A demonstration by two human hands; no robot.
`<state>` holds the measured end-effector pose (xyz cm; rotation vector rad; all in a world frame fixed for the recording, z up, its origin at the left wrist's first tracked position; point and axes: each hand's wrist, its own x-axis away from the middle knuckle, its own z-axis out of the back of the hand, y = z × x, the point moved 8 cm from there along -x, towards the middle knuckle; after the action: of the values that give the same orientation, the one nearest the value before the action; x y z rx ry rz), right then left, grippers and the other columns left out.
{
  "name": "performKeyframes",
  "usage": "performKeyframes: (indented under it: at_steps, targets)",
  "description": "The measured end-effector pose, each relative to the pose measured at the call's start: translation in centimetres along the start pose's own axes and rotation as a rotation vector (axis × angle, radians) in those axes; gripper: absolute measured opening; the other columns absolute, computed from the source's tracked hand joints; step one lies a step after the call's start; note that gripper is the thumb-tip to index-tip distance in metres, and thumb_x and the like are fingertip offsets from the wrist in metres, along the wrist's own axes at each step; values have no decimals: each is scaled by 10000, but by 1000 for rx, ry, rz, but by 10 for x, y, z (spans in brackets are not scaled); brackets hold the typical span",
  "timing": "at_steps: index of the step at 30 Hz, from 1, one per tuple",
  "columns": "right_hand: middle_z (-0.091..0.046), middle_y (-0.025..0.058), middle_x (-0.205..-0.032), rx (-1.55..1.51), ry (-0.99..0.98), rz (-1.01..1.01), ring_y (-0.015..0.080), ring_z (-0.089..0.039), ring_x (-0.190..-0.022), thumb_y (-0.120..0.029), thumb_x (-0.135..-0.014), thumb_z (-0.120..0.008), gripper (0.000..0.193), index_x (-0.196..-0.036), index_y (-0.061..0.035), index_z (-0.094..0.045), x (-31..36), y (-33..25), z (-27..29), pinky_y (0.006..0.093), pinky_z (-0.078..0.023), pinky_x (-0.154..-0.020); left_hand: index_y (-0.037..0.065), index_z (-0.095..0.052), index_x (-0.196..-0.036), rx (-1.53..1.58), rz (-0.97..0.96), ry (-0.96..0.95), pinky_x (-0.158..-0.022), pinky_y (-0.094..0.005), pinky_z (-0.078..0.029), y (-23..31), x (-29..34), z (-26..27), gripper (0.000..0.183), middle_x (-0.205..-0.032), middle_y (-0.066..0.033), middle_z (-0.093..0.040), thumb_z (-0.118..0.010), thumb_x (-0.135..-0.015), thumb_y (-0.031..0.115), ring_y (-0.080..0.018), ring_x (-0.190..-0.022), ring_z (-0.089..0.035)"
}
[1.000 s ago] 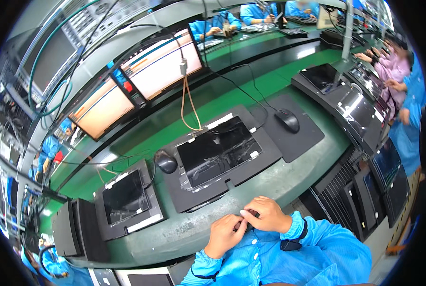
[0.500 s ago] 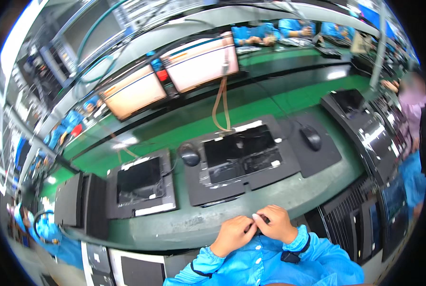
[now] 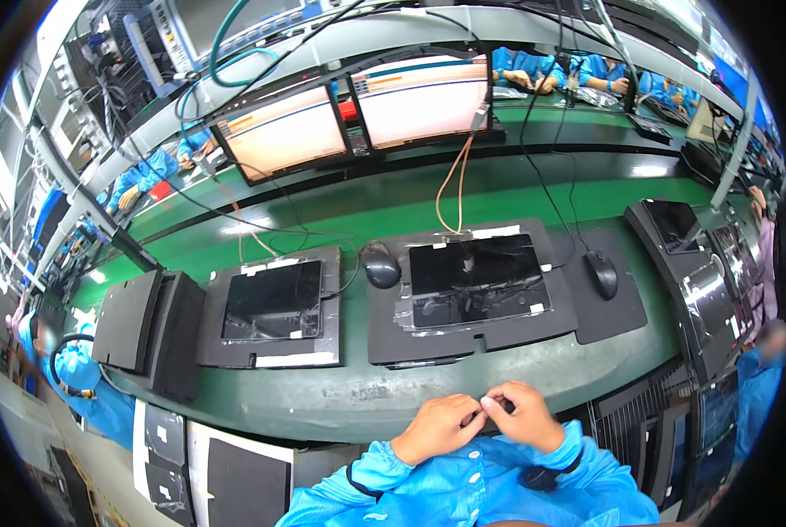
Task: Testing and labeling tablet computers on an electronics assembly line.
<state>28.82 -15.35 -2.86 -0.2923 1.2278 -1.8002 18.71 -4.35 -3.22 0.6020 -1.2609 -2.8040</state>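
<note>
My left hand (image 3: pixel 443 427) and my right hand (image 3: pixel 525 416) meet in front of my chest at the bench's near edge. Both have curled fingers, with the thumbs and fingertips touching. Whatever the fingers may hold between them is hidden. Beyond them, a black tablet-like screen panel (image 3: pixel 476 279) lies on a dark foam pad (image 3: pixel 391 341). To its left, a smaller dark panel (image 3: pixel 272 300) rests on another foam pad (image 3: pixel 214 338). One black computer mouse (image 3: pixel 380 264) sits between the panels; a second mouse (image 3: pixel 601 274) is on a dark mat (image 3: pixel 597 327) at the right. Neither hand touches these.
Two lit monitors (image 3: pixel 280 133) (image 3: pixel 423 101) stand behind the panels, with cables hanging down. Dark foam blocks (image 3: pixel 129 321) are at the left end of the bench (image 3: pixel 322 406). Panels on a sloping stand (image 3: pixel 705 307) fill the right. People in blue work across and beside the bench.
The view has turned, so the bench and monitors appear shifted right and more level. My hands stay together in nearly the same pose.
</note>
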Motion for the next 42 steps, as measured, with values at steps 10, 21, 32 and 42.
performKeyframes:
  at_steps: [10, 21, 32, 42]
  targets:
    - [-656, 104, -789, 434, 427, 397, 272, -631, -704, -25, -878, -732, 76, -937, -24, -685, -114, 10, 165, 385, -484, -649, 51, -678, -1209, -311, -99, -143, -982, -463, -506, 31, -48, 58, 373, -1279, -190, -601, -753, -914, 265, -375, -1164, -609]
    - [-674, 116, -819, 354, 630, 359, 291, -646, -733, -37, -875, -714, 43, -904, -13, -693, -119, 78, 165, 393, -501, -690, 57, -712, -810, 157, -136, -97, -562, -366, -483, 19, -44, -24, 121, -721, -83, -638, -781, -886, 121, -257, -636, -632]
    - [-651, 127, -1227, 768, 107, 442, 344, -584, -1231, -156, -844, -715, 355, -1175, -30, -684, -144, 59, 135, 508, -427, -1086, 36, -701, -1081, -288, -217, 51, -880, -449, -477, 41, -83, 12, 310, -1101, -149, -657, -804, -814, 156, -314, -1008, -628]
    - [-671, 116, -1131, 675, -226, 333, 326, -612, -1141, -185, -868, -716, 272, -1101, -45, -728, -178, 74, 126, 447, -459, -1019, -50, -514, -1448, -555, 37, -53, -1234, -647, -166, -29, -138, 18, 766, -1548, -343, -375, -752, -874, 399, -471, -1510, -303]
